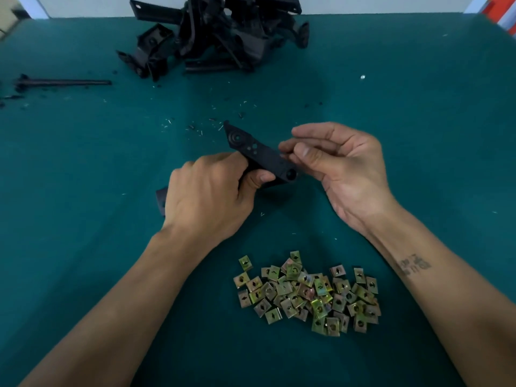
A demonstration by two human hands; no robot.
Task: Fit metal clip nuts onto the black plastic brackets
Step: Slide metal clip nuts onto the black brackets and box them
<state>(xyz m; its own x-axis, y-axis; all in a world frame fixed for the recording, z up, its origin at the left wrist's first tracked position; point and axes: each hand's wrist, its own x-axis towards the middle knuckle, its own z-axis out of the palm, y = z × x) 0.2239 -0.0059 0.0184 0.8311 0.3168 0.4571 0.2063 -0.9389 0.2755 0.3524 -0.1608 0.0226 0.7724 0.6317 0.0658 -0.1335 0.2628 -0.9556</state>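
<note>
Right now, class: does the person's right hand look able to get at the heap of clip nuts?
Probably yes. The right hand is at the bracket held by the left hand, and bare green table lies between it and the clip nuts; nothing blocks the way.

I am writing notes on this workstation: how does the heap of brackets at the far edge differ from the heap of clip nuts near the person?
The bracket pile is black; the clip nut pile is yellowish metal. The brackets are long, irregular parts tangled on each other; the clip nuts are small flat squares spread low, each with a hole. Both lie loose on the green table.
</note>
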